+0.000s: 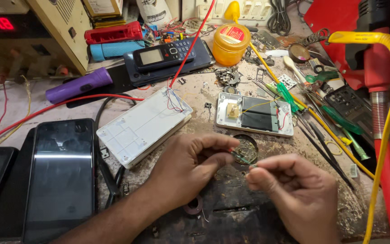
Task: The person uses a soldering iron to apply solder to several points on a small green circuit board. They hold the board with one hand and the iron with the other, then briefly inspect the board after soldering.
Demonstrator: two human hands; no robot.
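Observation:
My left hand (188, 167) and my right hand (294, 192) meet near the table's front, each pinching an end of a small part with thin wires (242, 158). The part is tiny and mostly hidden by my fingers. Just behind them sits a small round tin (248, 145). An opened white case with black cells (254, 114) lies further back. A white rectangular housing (143, 126) with red and blue wires lies to the left of my left hand.
A large black phone (59, 178) lies at the front left, with a keypad phone (164, 54), a purple torch (78, 85) and an orange jar (231, 43) behind. Tweezers and screwdrivers (321, 113) crowd the right. A yellow cable (387, 135) and red tool (380, 90) stand at far right.

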